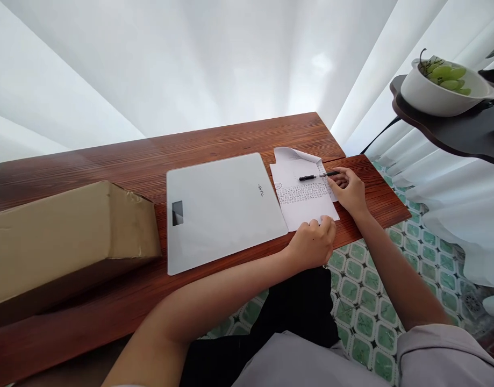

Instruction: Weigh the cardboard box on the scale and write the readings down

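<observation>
A printed white paper sheet (pixel 301 198) lies on the wooden table (pixel 238 137), its far corner curled up. A black pen (pixel 317 176) lies across the sheet. My right hand (pixel 350 189) rests at the sheet's right edge, fingertips touching the pen's end. My left hand (pixel 313 242) sits curled at the sheet's near corner, fingers pressing on its edge. Left of the sheet lies a flat white digital scale (pixel 222 209) with a small dark display.
A brown cardboard box (pixel 65 236) lies on the table's left part. A dark shelf (pixel 460 131) at the right carries a white bowl of green grapes (pixel 444 88). White curtains hang behind, green patterned floor tiles (pixel 371 301) below.
</observation>
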Demonstrator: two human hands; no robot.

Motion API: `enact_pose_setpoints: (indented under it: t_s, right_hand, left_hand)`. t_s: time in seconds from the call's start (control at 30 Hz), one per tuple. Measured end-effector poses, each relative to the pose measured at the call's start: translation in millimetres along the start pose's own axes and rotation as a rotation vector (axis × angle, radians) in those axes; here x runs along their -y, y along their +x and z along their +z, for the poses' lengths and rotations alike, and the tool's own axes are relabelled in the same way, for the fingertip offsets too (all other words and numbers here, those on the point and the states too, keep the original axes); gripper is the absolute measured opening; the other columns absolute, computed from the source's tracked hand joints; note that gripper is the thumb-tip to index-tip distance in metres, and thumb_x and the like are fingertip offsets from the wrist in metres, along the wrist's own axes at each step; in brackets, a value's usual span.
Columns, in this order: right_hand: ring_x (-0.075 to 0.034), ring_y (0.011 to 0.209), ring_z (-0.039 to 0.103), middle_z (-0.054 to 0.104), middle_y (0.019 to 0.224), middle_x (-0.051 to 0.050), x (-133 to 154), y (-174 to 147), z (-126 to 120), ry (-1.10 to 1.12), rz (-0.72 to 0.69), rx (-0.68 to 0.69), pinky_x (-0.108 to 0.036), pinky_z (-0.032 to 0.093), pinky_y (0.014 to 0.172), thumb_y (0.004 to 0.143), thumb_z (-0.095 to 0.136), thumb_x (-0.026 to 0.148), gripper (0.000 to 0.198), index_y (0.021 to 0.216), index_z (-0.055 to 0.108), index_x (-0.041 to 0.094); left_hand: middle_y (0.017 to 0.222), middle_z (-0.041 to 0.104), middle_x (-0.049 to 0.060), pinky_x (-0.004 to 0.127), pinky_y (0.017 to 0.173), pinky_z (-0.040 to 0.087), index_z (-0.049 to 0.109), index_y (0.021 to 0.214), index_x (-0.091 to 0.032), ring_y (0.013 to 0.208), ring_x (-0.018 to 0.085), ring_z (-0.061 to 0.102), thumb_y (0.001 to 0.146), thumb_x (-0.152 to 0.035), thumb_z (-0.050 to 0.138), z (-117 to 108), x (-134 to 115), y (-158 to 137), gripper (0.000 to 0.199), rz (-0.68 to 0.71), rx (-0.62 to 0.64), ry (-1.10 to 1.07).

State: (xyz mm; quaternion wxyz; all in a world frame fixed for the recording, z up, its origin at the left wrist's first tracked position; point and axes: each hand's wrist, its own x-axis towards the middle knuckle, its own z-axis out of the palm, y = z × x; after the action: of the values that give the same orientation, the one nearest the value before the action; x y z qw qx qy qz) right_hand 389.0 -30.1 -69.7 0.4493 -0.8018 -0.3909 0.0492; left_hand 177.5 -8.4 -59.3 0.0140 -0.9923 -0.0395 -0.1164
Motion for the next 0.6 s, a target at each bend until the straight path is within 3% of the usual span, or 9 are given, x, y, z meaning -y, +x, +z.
enact_pose_setpoints:
  t_s: [0.2, 0.37, 0.6]
  right_hand:
    - [-0.019, 0.070, 0.058, 0.067, 0.080, -0.004, -6.5, 4.0, 4.9, -0.121, -0.103, 0.055, -0.037, 0.051, 0.076, 0.085, 0.063, 0.037, 0.031, 0.110, 0.070, 0.019]
    - [-0.020, 0.070, 0.058, 0.061, 0.077, -0.001, -12.0, 5.2, 6.3, -0.128, -0.120, 0.042, -0.036, 0.049, 0.077, 0.086, 0.061, 0.039, 0.034, 0.114, 0.062, 0.021]
    - [-0.024, 0.077, 0.062, 0.065, 0.084, -0.006, -14.3, 5.1, 7.4, -0.122, -0.077, -0.015, -0.036, 0.046, 0.073, 0.092, 0.048, 0.044, 0.021, 0.096, 0.053, 0.023]
  left_hand:
    - [0.112, 0.051, 0.015, 0.032, 0.051, 0.035, 0.050, 0.132, -0.002, 0.073, 0.017, 0.050, 0.096, -0.032, 0.034, -0.9, -0.2, 0.7, 0.049, -0.009, 0.072, -0.041]
    - [0.109, 0.051, 0.015, 0.032, 0.053, 0.035, 0.048, 0.133, -0.002, 0.072, 0.017, 0.050, 0.097, -0.031, 0.033, -1.2, 1.2, 0.5, 0.049, -0.001, 0.070, -0.020]
    - [0.128, 0.050, 0.015, 0.032, 0.058, 0.039, 0.040, 0.145, -0.012, 0.079, 0.017, 0.052, 0.100, -0.029, 0.025, -11.2, 3.3, -9.6, 0.050, 0.050, 0.021, 0.011]
